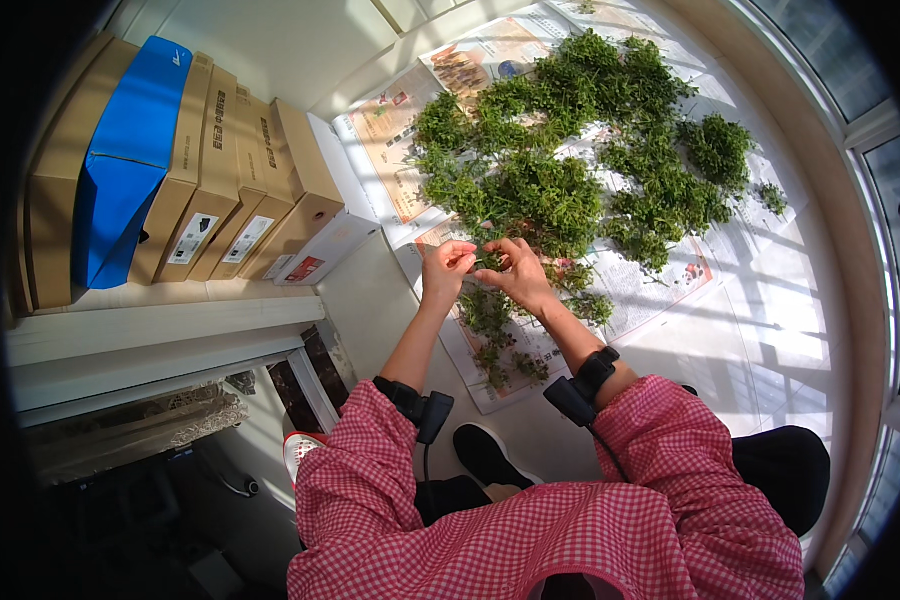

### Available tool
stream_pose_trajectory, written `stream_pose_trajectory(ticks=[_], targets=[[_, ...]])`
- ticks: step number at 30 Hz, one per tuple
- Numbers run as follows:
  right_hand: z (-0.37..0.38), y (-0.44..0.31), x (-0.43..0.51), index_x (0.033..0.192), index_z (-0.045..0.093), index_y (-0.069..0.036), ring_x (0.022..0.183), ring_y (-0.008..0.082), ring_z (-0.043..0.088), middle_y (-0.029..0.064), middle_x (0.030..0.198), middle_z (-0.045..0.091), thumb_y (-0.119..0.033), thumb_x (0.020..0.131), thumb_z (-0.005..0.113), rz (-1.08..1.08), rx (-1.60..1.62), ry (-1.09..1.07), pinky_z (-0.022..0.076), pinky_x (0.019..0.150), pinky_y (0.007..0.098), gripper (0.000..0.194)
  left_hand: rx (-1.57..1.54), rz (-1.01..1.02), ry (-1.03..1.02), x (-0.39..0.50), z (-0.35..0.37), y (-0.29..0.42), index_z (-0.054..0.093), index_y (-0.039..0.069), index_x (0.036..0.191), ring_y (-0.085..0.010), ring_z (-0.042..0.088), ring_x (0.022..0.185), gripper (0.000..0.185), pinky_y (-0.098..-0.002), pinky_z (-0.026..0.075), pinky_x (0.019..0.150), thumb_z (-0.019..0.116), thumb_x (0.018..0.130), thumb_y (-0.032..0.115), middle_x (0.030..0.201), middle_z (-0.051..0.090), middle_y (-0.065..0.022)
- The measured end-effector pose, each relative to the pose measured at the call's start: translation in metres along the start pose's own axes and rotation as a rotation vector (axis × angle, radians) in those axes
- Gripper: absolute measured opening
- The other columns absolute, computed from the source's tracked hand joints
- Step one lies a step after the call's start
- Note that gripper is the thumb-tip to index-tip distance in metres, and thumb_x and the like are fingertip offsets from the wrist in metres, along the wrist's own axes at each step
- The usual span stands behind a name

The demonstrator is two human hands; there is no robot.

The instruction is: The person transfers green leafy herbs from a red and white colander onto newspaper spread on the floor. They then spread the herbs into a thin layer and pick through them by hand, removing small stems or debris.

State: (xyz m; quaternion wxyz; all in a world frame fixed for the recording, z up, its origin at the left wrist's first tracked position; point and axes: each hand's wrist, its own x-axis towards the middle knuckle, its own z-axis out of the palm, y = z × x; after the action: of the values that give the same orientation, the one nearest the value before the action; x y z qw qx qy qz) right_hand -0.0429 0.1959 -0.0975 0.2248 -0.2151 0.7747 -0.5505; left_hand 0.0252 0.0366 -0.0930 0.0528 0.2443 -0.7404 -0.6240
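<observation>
Heaps of leafy green plant sprigs (547, 191) lie spread over sheets of newspaper (622, 300) on the floor before me. My left hand (445, 274) pinches with thumb and fingertips at the near edge of the largest heap. Facing it, my right hand (521, 274) curls its thumb and fingers around a small green sprig (487, 261) between the two hands. The fingertips partly hide this sprig, and its exact ends cannot be made out. Below my hands, a smaller scatter of sprigs (491, 322) rests on the paper's near part.
Cardboard shoe boxes (214, 172) and a blue box (139, 157) stand in a row on a ledge (172, 315) at left. A window frame (874, 135) curves along the right. A black shoe (491, 454) is near the paper's lower edge. Black straps with devices (596, 375) sit on both forearms.
</observation>
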Motion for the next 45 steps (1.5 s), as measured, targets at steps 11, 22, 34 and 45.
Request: stream_pose_trajectory(ticks=[11, 22, 34, 45], targets=[[-0.016, 0.008, 0.001, 0.092, 0.061, -0.006, 0.084, 0.0305, 0.060, 0.0117, 0.093, 0.059, -0.007, 0.076, 0.063, 0.036, -0.144, 0.089, 0.0491, 0.074, 0.0399, 0.017, 0.023, 0.016, 0.248, 0.007, -0.019, -0.029, 0.063, 0.000, 0.096, -0.0112, 0.062, 0.073, 0.013, -0.0250, 0.054, 0.062, 0.056, 0.086, -0.005, 0.089, 0.066, -0.0082], [-0.103, 0.037, 0.006, 0.087, 0.061, -0.005, 0.088, 0.0356, 0.059, 0.0203, 0.107, 0.059, -0.008, 0.072, 0.060, 0.159, -0.352, 0.212, 0.0472, 0.076, 0.0420, 0.016, 0.672, 0.393, -0.042, 0.008, 0.066, 0.023, 0.059, 0.009, 0.112, -0.0318, 0.050, 0.106, 0.030, -0.0421, 0.039, 0.091, 0.062, 0.083, 0.007, 0.113, 0.059, -0.0092], [-0.206, 0.038, -0.035, 0.089, 0.054, -0.013, 0.074, 0.0039, 0.048, -0.0058, 0.083, 0.053, -0.009, 0.087, 0.054, 0.333, 0.696, 0.149, 0.0423, 0.064, 0.0203, 0.004, 0.952, 0.188, -0.130, 0.018, 0.110, -0.003, 0.052, 0.003, 0.095, -0.0339, 0.058, 0.093, 0.017, -0.0457, 0.047, 0.079, 0.056, 0.078, -0.001, 0.092, 0.060, -0.0173], [-0.223, 0.054, -0.055, 0.095, 0.059, -0.006, 0.092, 0.0116, 0.055, 0.0030, 0.094, 0.062, 0.001, 0.086, 0.053, 0.255, 0.921, 0.121, 0.0410, 0.085, 0.0243, 0.012, 0.894, -0.017, -0.207, 0.026, 0.099, -0.003, 0.067, 0.010, 0.104, -0.0345, 0.063, 0.090, 0.027, -0.0454, 0.049, 0.075, 0.054, 0.081, 0.002, 0.094, 0.068, -0.0151]])
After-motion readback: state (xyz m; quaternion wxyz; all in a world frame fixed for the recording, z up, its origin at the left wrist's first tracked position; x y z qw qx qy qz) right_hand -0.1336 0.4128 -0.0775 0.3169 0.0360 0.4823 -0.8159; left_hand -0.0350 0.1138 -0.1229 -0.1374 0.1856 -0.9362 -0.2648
